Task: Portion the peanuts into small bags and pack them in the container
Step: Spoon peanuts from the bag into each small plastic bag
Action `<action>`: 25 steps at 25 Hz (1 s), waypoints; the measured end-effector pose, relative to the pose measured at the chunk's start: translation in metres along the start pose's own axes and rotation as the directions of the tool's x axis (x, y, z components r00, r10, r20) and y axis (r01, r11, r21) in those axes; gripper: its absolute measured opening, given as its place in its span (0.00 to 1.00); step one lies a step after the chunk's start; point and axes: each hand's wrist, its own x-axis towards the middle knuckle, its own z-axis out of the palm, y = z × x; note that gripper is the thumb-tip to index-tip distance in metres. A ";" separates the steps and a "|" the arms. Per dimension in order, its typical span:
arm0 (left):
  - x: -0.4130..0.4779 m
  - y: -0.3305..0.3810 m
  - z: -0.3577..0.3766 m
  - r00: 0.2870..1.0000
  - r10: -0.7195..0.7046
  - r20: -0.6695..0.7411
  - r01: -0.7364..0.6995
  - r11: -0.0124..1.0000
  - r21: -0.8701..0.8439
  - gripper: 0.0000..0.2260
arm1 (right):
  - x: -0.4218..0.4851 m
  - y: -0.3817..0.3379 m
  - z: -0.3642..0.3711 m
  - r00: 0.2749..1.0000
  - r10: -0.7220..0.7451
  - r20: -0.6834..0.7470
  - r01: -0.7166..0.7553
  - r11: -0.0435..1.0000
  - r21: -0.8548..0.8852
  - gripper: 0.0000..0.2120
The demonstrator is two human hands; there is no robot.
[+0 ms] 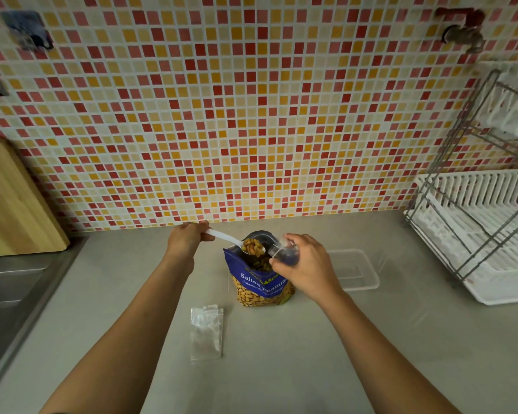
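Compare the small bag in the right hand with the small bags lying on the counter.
The small bag is pinched open in the right hand beside the loaded spoon; the spare bags lie flat, untouched, on the counter. The held one is raised above the peanut pouch. Both are clear plastic and look empty.

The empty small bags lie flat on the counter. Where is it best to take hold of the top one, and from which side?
Probably best at the far short edge of the small bags, the end nearest the peanut bag. The stack lies flat, so pinch that edge from above. The right hand would have to put down what it holds first.
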 end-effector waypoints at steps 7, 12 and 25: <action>-0.011 0.026 0.000 0.999 0.027 0.033 -0.026 0.999 -0.035 0.11 | 0.005 -0.010 0.001 0.998 -0.032 0.053 0.036 0.997 -0.069 0.28; -0.023 0.043 0.014 0.981 0.177 0.081 -0.188 0.970 0.151 0.10 | 0.003 -0.021 0.003 1.000 -0.016 -0.019 0.018 0.995 0.102 0.25; -0.037 0.076 0.000 0.759 0.629 0.171 -0.627 0.632 0.456 0.12 | 0.000 -0.022 -0.008 0.987 0.153 -0.050 -0.120 0.905 0.409 0.23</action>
